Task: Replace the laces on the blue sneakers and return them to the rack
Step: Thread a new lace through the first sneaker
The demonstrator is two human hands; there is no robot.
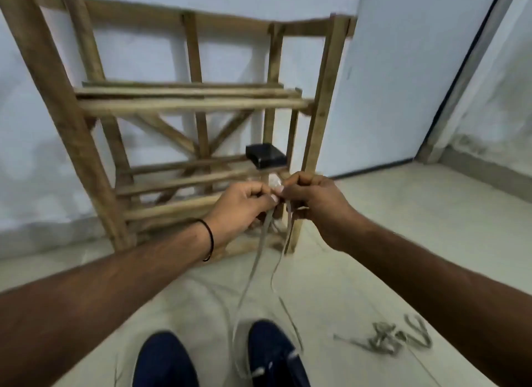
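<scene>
Sneakers (276, 355) sit at six o'clock on pale floor (374, 242). Left hand (241, 205) and right hand (313, 202) both pinch the lace (253, 268). Rack (187, 104) stands at twelve, against white wall (138, 55).

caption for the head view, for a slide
Left hand and right hand hold a pale lace above the blue sneakers.
</scene>
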